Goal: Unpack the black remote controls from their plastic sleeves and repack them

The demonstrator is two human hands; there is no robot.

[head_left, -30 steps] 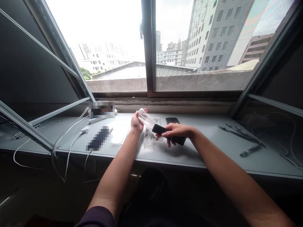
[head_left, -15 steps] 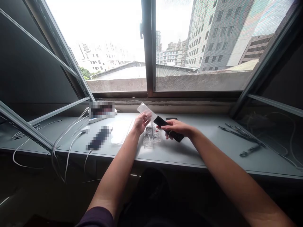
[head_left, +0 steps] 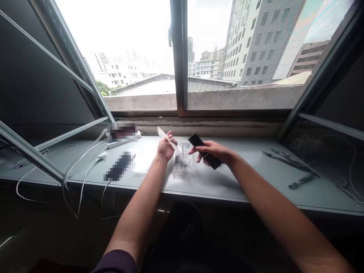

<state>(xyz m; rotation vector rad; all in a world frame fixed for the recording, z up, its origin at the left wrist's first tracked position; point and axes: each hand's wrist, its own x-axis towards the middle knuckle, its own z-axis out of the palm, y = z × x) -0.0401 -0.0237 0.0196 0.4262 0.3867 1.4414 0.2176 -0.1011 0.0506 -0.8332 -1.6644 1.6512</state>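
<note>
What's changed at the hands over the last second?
The left hand still grips the clear plastic sleeve, now pinched narrow, its tip swung up and left. The right hand has tilted the black remote more upright. Nothing was let go. The white cables stayed put.

We note a matte black remote control and a translucent whitish plastic strip; below them, a clear plastic bag shows dark contents through its film. We record a pale grey-blue window sill, white cables and a white power strip; the garment sleeve is dark plum; the high-rise building outside is grey, patterned with a regular grid of dark windows.
</note>
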